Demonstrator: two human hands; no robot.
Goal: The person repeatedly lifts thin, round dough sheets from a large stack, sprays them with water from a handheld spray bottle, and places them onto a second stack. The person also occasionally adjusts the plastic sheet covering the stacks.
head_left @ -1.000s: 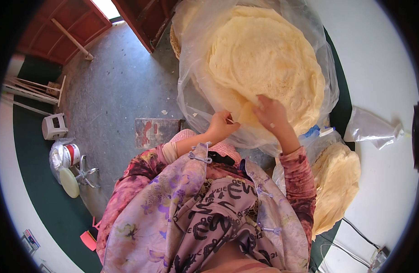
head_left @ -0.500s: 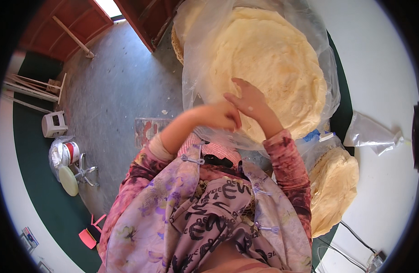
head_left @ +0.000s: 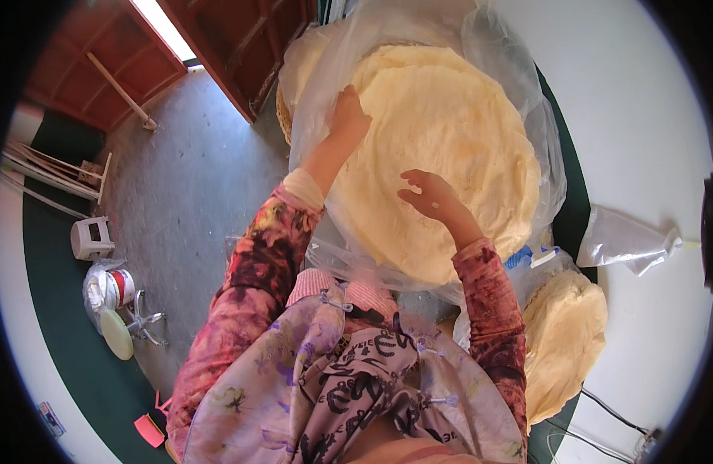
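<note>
A stack of large, round, pale-yellow flatbreads [head_left: 457,116] lies in front of me inside a clear plastic bag [head_left: 488,35] folded back around it. At the stack's left edge, my left hand [head_left: 350,116] is closed with its fingers drawn together on the bag's film; the fingertips are partly hidden. Over the nearer middle of the top flatbread is my right hand [head_left: 434,195], with loosely bent fingers apart and nothing in them. Whether it touches the bread I cannot tell.
Another flatbread pile [head_left: 565,332] stands at the right, near a hanging plastic bag [head_left: 623,240] and cables. To the left are a white stool [head_left: 92,237], a bucket [head_left: 120,287], a round-seated stool [head_left: 116,334] and a pink dustpan [head_left: 149,429]. Red doors [head_left: 240,46] stand at the far left.
My left hand has moved away from my right hand, forward to the bag at the stack's left edge. My right hand stays over the bread. The view has shifted slightly.
</note>
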